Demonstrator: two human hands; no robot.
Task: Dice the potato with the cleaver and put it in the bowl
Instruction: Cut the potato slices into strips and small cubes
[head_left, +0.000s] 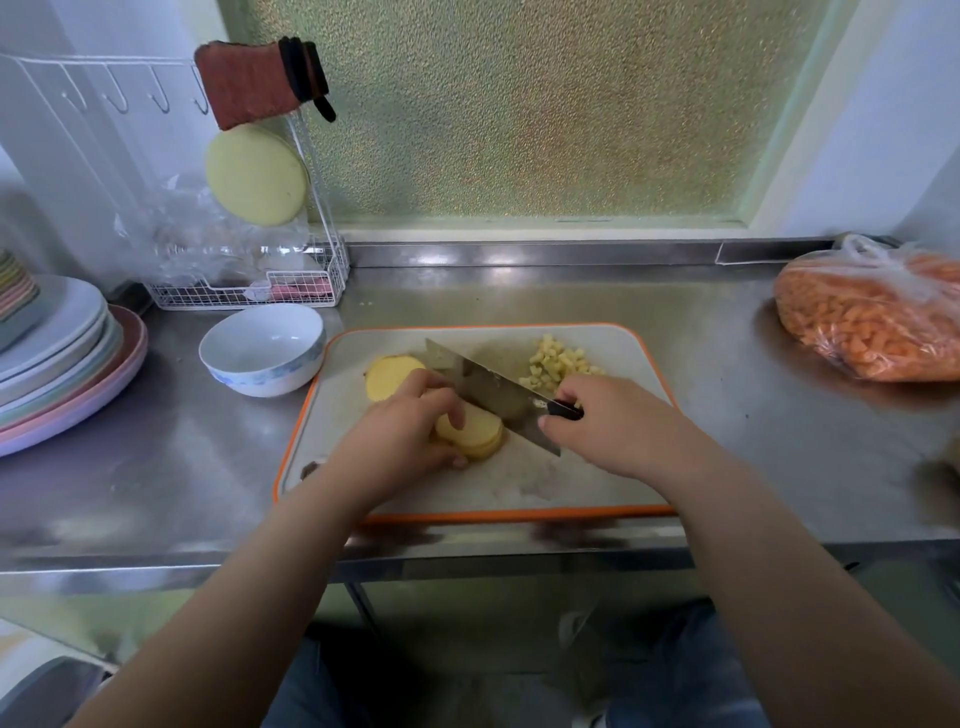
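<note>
Partly done: a heap of diced potato lies on the cutting board, the bowl beside it empty. Left hand pinches stacked potato slices; right hand grips the cleaver; another potato piece waits uncut

Bare forearms, blue jeans, light shoes

Both forearms are bare up to the frame's lower edge, with no sleeves, watch, rings or gloves showing on the left hand or the right hand. At the bottom centre of the frame, under the counter's edge, the legs wear blue denim jeans, and pale, whitish shoes, blurred, show between them on the floor.
</note>
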